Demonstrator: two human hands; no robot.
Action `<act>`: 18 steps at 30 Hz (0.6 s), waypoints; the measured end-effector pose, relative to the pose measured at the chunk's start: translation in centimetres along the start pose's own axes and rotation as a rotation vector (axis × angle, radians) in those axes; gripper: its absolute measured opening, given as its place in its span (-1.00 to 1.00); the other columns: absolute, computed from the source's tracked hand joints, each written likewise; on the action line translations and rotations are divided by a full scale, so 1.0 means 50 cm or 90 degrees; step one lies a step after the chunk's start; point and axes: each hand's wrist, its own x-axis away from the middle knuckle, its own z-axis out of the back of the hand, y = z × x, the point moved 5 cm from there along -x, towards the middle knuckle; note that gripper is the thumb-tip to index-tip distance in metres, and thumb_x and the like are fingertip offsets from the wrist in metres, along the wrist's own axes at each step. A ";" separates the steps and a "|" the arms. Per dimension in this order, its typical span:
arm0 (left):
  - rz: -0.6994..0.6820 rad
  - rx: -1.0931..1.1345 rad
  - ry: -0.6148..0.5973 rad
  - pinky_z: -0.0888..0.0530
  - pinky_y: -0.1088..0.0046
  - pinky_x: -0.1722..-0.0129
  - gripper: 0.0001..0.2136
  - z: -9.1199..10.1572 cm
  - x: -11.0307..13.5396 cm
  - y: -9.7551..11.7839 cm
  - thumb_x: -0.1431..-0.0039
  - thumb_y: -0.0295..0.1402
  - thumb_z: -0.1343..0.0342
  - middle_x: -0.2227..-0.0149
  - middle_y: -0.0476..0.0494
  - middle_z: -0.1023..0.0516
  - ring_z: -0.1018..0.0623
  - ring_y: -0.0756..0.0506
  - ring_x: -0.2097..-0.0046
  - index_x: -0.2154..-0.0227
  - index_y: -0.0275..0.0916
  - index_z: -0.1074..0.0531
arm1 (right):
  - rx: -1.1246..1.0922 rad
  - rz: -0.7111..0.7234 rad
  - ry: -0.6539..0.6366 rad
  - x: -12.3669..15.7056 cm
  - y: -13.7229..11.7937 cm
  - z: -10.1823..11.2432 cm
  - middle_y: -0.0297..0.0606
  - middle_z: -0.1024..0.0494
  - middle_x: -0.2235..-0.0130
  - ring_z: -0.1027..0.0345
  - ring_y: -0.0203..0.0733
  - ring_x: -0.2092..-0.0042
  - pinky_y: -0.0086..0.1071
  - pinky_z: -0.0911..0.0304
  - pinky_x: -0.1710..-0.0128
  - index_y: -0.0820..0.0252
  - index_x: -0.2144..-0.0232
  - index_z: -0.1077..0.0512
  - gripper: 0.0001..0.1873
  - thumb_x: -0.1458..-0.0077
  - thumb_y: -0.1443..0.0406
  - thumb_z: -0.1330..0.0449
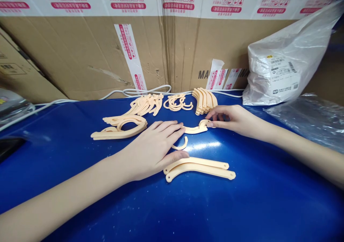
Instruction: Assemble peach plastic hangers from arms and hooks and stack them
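Note:
Palm down and fingers outstretched, my left hand (158,145) hovers over or rests among cream plastic hanger parts. Its fingertips meet the left end of a curved hanger part (195,130), and its thumb lies by two long hanger arms (201,168). Partly under that hand is a small hook (183,144). My right hand (225,118) pinches the rounded right end of the curved hanger part between thumb and finger. To the left, beside my left wrist, folded hanger pieces (120,125) are stacked; their exact make-up is hard to tell.
Behind the hands lie a heap of hanger parts (146,104), a pile of hooks (177,102) and a row of arms (204,99). A white cable (145,90) runs along cardboard boxes (94,55). A plastic-wrapped parcel (279,66) and clear film (311,116) are at right on the blue table (242,206).

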 end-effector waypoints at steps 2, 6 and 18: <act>-0.006 0.003 0.007 -0.21 0.16 -0.18 -0.44 0.000 -0.001 0.001 -0.37 -0.03 0.29 -0.23 -0.26 -0.31 -0.23 -0.22 -0.27 -0.22 -0.32 -0.21 | 0.000 0.005 0.001 0.000 0.000 0.000 -0.32 -0.49 0.41 -0.32 -0.26 0.40 -0.38 -0.16 0.42 0.17 0.20 -0.49 -0.59 -0.10 -0.02 -0.18; -0.020 0.001 0.007 -0.22 0.13 -0.17 -0.48 0.000 -0.002 0.004 -0.38 -0.05 0.26 -0.23 -0.24 -0.31 -0.22 -0.24 -0.27 -0.20 -0.26 -0.23 | 0.003 0.008 -0.007 0.001 -0.001 0.001 -0.30 -0.49 0.39 -0.33 -0.24 0.38 -0.38 -0.17 0.41 0.17 0.19 -0.49 -0.58 -0.11 -0.03 -0.17; -0.011 -0.016 0.006 -0.24 0.11 -0.17 -0.42 0.004 -0.001 0.004 -0.36 -0.01 0.26 -0.22 -0.31 -0.31 -0.23 -0.27 -0.26 -0.21 -0.36 -0.21 | 0.015 0.042 -0.042 -0.004 -0.006 -0.002 -0.30 -0.48 0.39 -0.32 -0.25 0.39 -0.39 -0.15 0.41 0.15 0.17 -0.49 -0.59 -0.14 -0.02 -0.15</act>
